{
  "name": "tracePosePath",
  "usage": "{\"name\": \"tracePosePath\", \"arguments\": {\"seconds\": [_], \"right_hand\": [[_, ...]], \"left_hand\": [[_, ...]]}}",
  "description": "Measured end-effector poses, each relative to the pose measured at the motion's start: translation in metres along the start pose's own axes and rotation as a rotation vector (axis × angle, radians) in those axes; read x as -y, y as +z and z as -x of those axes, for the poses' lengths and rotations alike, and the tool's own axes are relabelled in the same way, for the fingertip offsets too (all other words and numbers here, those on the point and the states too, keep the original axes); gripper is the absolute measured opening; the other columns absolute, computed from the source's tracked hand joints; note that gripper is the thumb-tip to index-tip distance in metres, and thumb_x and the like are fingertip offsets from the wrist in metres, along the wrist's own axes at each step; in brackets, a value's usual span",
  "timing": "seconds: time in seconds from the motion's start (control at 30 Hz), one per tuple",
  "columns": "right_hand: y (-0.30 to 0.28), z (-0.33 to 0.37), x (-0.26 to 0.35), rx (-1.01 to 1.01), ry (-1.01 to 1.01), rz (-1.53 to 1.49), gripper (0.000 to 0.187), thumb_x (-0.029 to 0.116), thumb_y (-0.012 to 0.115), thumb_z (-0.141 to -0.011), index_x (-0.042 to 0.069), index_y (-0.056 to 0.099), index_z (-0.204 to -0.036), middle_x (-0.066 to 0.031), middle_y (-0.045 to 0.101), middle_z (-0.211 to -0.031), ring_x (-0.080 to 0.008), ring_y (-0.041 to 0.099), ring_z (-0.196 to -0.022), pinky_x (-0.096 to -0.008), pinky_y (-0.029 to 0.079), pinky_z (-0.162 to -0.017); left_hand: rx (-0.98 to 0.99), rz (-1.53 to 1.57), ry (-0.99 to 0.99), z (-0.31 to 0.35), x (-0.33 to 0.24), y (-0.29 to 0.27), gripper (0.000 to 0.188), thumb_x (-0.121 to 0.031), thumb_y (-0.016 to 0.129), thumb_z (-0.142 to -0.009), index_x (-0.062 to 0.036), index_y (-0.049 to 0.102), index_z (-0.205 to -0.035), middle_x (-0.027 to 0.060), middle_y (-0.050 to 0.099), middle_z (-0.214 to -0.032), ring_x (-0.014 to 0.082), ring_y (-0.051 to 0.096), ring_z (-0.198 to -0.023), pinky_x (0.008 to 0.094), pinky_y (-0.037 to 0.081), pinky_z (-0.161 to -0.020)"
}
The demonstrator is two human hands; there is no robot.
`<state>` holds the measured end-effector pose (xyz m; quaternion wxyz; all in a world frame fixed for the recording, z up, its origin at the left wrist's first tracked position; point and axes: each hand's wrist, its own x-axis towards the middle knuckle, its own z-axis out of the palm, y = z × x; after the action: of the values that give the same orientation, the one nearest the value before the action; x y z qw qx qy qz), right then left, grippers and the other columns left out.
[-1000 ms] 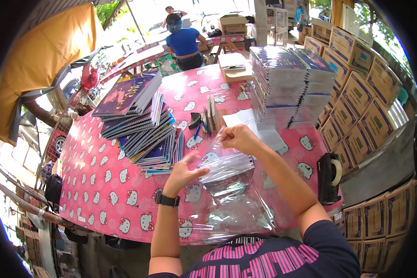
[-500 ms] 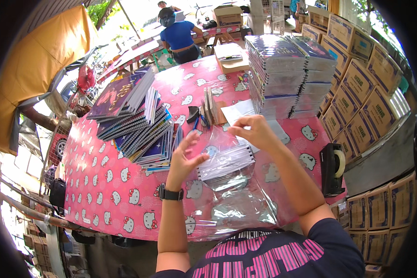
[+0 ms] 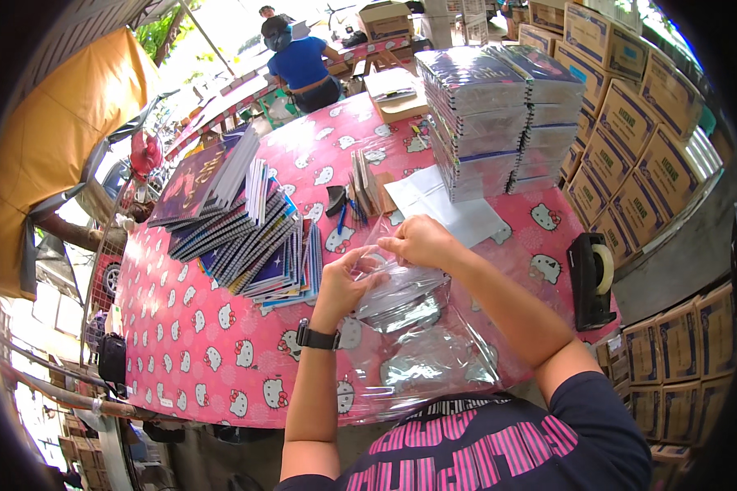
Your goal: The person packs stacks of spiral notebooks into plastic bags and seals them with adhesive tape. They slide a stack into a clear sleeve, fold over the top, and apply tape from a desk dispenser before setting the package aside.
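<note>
A clear plastic bag (image 3: 442,360) lies in front of me on the table, with a small stack of spiral notebooks (image 3: 405,296) inside its far part. My right hand (image 3: 424,243) pinches the film at the bag's far end. My left hand (image 3: 345,282) is at the stack's left side, thumb and fingers curled together on the film. Glare on the plastic partly hides the fingertips. Just beyond my hands are a white sheet (image 3: 450,209), a blue pen (image 3: 341,219) and some upright brown pieces (image 3: 365,184).
Fanned spiral notebooks (image 3: 237,233) pile up at the left. Tall wrapped notebook stacks (image 3: 475,123) stand at the far right, and a black tape dispenser (image 3: 585,282) sits by the right edge. Cardboard boxes (image 3: 626,147) rise beyond it. A person in blue (image 3: 303,65) is at another table.
My right hand has come down and left, nearer the stack. The left hand has moved in to the right, its spread fingers now curled on the film. The view has shifted slightly.
</note>
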<state>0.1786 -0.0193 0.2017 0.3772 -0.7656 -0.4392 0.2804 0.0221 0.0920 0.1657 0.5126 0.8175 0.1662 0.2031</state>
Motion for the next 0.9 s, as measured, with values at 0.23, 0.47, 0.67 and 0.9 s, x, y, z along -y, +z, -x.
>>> {"name": "tracePosePath", "arguments": {"seconds": [0.23, 0.47, 0.67, 0.9], "right_hand": [[-0.009, 0.007, -0.001, -0.015, -0.502, -0.452, 0.029, 0.027, 0.058, -0.089, 0.001, 0.072, -0.088, -0.0069, 0.065, -0.071, -0.0153, 0.056, -0.071, -0.0281, 0.044, -0.069], [-0.032, 0.028, -0.035, -0.234, -0.646, 0.148, 0.014, 0.021, 0.075, -0.074, 0.009, 0.071, -0.081, -0.0023, 0.067, -0.085, -0.0186, 0.052, -0.094, -0.0333, 0.042, -0.084], [-0.031, 0.031, 0.005, -0.279, -0.691, -0.371, 0.015, 0.021, 0.074, -0.076, 0.007, 0.071, -0.081, -0.0024, 0.066, -0.082, -0.0185, 0.054, -0.090, -0.0351, 0.043, -0.083], [-0.021, 0.024, -0.024, -0.175, -0.601, -0.047, 0.028, 0.031, 0.078, -0.071, 0.006, 0.070, -0.081, -0.0049, 0.065, -0.087, -0.0204, 0.052, -0.098, -0.0373, 0.043, -0.085]], "left_hand": [[-0.002, -0.104, 0.134, -0.011, -0.022, 0.004, 0.026, -0.015, 0.074, -0.078, -0.0011, 0.069, -0.099, 0.0055, 0.069, -0.094, 0.0075, 0.059, -0.082, 0.0247, 0.049, -0.076], [-0.143, -0.136, 0.372, -0.015, -0.056, -0.002, 0.023, -0.016, 0.073, -0.077, -0.0046, 0.070, -0.097, 0.0083, 0.068, -0.081, 0.0143, 0.062, -0.075, 0.0282, 0.048, -0.071], [-0.040, -0.007, 0.334, -0.008, -0.054, -0.020, 0.041, -0.023, 0.075, -0.076, -0.0034, 0.063, -0.110, 0.0093, 0.066, -0.100, 0.0163, 0.061, -0.092, 0.0286, 0.046, -0.078], [0.066, -0.150, 0.317, 0.023, -0.025, -0.030, 0.078, -0.025, 0.082, -0.064, -0.0023, 0.046, -0.129, 0.0125, 0.058, -0.118, 0.0217, 0.052, -0.112, 0.0358, 0.040, -0.094]]}}
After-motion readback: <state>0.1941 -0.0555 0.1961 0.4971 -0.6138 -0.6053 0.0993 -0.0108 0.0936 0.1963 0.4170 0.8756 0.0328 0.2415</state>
